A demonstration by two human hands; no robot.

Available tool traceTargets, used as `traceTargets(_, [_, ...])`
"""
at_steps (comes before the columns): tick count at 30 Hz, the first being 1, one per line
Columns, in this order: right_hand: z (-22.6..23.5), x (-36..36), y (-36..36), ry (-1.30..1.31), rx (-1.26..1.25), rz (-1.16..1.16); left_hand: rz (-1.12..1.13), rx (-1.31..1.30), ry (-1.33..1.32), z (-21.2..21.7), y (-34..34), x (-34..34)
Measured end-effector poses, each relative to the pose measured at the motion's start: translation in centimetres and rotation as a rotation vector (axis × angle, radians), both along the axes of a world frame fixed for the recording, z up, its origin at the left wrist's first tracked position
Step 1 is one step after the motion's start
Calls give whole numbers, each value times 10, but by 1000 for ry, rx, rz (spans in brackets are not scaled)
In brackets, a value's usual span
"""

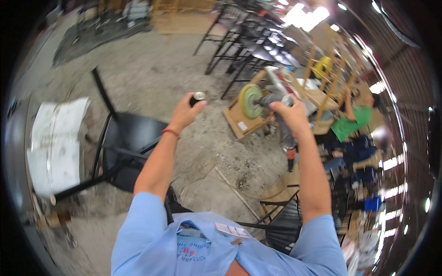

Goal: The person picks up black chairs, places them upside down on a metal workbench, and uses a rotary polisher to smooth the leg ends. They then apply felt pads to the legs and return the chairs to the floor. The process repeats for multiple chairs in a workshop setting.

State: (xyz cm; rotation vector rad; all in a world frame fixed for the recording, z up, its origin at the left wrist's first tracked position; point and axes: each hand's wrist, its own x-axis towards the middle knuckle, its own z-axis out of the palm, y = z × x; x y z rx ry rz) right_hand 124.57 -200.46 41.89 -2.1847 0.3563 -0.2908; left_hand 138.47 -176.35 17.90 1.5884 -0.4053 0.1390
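My left hand (185,114), with a red band at the wrist, closes around a short dark cylinder with a pale round end (198,96). What kind of thing it is cannot be made out, as the fingers cover much of it. In my right hand (293,116) is an angle grinder (285,133), gripped along its dark body and held out ahead of me. A round yellow-green disc (251,101) is fitted to its head and faces left. Orange-red and black parts show at the tool's lower end. The two hands are apart.
On the left a black chair (124,124) lies tipped over, near white sheeting (57,147). Black stools (251,50) stand ahead, beyond a wooden piece (239,122). Another black chair (283,225) is close at my right. A person in green (352,122) is among wooden frames.
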Motion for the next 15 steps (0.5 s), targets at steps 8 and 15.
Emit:
traceTargets(8, [-86, -214, -10, -163, 242, -344, 47, -4, 310, 38, -5, 10])
traceTargets(15, [-145, -350, 1, -224, 357, -533, 117, 152, 130, 72, 24, 10])
